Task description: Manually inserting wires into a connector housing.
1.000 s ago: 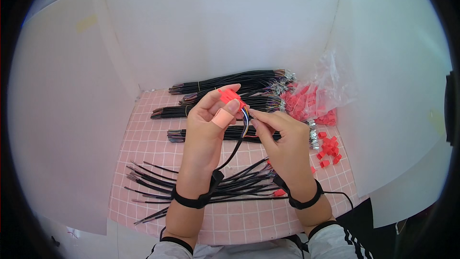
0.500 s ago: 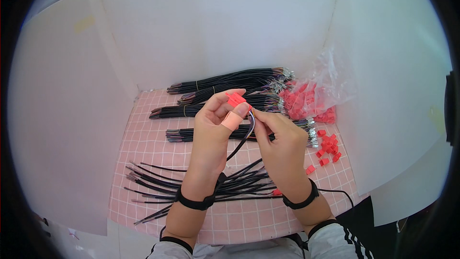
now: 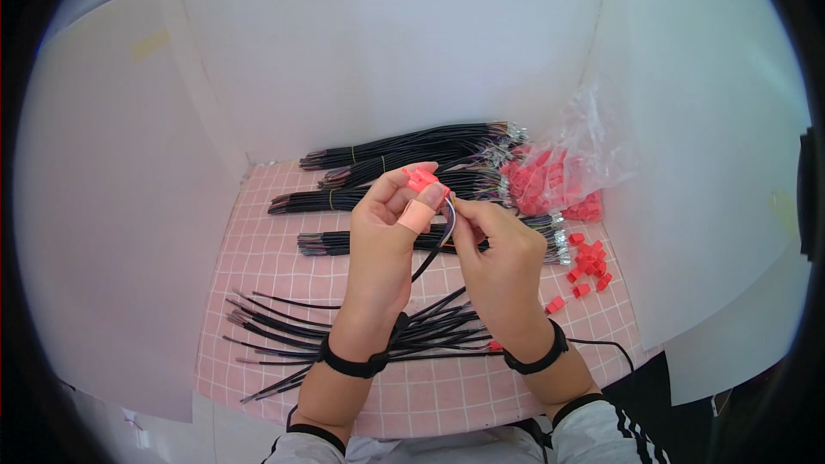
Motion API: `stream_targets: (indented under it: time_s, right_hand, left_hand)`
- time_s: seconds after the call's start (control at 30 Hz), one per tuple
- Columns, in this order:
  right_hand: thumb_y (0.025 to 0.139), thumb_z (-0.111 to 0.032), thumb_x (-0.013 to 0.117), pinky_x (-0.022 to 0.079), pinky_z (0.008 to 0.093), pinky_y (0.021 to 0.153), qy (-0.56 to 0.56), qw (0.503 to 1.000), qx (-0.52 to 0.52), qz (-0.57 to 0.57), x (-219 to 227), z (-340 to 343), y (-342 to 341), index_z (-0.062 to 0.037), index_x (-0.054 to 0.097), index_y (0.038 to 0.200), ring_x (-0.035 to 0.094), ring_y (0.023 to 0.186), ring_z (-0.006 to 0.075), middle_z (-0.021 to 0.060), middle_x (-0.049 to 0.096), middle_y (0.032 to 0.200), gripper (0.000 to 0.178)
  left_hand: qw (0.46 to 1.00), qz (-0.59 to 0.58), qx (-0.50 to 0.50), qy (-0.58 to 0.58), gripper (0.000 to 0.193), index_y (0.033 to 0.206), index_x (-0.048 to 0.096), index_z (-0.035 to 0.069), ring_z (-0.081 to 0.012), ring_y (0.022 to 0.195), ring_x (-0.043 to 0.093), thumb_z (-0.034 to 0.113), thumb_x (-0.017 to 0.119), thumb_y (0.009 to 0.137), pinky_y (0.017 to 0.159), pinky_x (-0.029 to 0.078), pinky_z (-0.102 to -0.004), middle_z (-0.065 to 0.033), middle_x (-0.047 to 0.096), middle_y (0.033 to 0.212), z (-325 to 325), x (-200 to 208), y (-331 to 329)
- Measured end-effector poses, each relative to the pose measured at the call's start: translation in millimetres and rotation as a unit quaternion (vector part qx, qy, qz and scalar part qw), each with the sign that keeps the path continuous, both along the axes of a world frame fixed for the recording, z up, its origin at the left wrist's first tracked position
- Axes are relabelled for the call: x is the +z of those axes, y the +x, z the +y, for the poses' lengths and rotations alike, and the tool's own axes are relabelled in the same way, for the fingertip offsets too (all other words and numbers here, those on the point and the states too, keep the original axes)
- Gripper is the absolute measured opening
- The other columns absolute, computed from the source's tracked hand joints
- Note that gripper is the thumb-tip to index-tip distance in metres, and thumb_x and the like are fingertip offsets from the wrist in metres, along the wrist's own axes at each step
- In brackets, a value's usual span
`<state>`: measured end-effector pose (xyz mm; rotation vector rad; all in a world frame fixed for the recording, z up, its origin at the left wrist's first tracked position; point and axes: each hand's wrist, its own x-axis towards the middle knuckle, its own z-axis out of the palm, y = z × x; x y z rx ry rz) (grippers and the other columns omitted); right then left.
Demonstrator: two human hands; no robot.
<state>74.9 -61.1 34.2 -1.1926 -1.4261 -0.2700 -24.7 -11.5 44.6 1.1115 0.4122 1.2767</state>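
Observation:
Between the thumb and fingers of my left hand [image 3: 388, 215] is a red plastic connector housing [image 3: 421, 179]. A band of tape wraps that thumb. Thin coloured wires [image 3: 450, 216] run out of the housing's lower right side and join a black cable [image 3: 425, 266] hanging down between my forearms. My right hand [image 3: 503, 245] pinches at the wires right beside the housing; its fingertips are closed, and the exact wire between them is too small to make out. Loose black cables [image 3: 284, 326] lie fanned out beneath my forearms, with a red housing [image 3: 495, 345] among them by my right wrist.
Bundles of black cables [image 3: 404, 139] with bare metal terminals lie across the back of the pink checked cloth [image 3: 258, 249]. At the right stand a clear bag [image 3: 559, 176] of red housings and a loose pile of red housings [image 3: 589, 262]. White panels [image 3: 387, 43] enclose the table.
Both hands stay at the housing. My right hand has shifted slightly left, and the left hand has tilted the housing a little.

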Motion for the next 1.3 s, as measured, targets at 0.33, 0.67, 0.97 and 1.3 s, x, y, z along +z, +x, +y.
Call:
stream_targets:
  time_s: [0.33,0.67,0.97,1.3]
  right_hand:
    - [0.073,0.003,0.061,0.045,0.0248,0.049,-0.02,0.994,0.036,0.099,2,2,0,-0.0018,0.051,0.087,0.062,0.058,0.0186,0.0092,0.06,0.067,0.018]
    - [0.076,0.003,0.057,0.049,0.0236,0.068,-0.042,0.958,0.224,0.173,-2,15,6,0.0016,0.048,0.098,0.063,0.078,0.016,0.0128,0.064,0.087,0.023]
    - [0.084,0.003,0.05,0.045,0.0202,0.07,-0.081,0.935,0.242,0.245,-2,13,3,0.0036,0.054,0.095,0.057,0.084,0.0095,0.0113,0.061,0.091,0.012]
    - [0.075,0.005,0.059,0.046,0.0208,0.061,0.066,0.958,0.182,0.213,-15,20,-2,0.003,0.059,0.085,0.058,0.067,0.0095,0.0079,0.062,0.078,0.01]
  left_hand:
    - [0.999,-0.006,0.03,0.015,0.03,0.104,0.052,-0.002,-0.0081,0.075,0.054,0.004,0.061,0.077,0.071,0.041,-0.0207,-0.0038,0.059,0.081,-5,1,6]
    - [0.999,-0.036,0.014,-0.001,0.028,0.104,0.053,-0.001,-0.0062,0.073,0.053,0.008,0.06,0.078,0.064,0.04,-0.0179,-0.0034,0.059,0.085,1,3,-5]
    - [0.999,-0.034,0.022,-0.002,0.028,0.105,0.052,0.001,-0.0081,0.082,0.056,0.009,0.06,0.079,0.062,0.04,-0.018,-0.0043,0.06,0.088,4,4,-6]
    - [0.998,-0.055,0.01,-0.011,0.028,0.105,0.051,-0.002,-0.0096,0.083,0.056,0.006,0.059,0.079,0.067,0.042,-0.0201,-0.0069,0.06,0.088,-4,2,1]
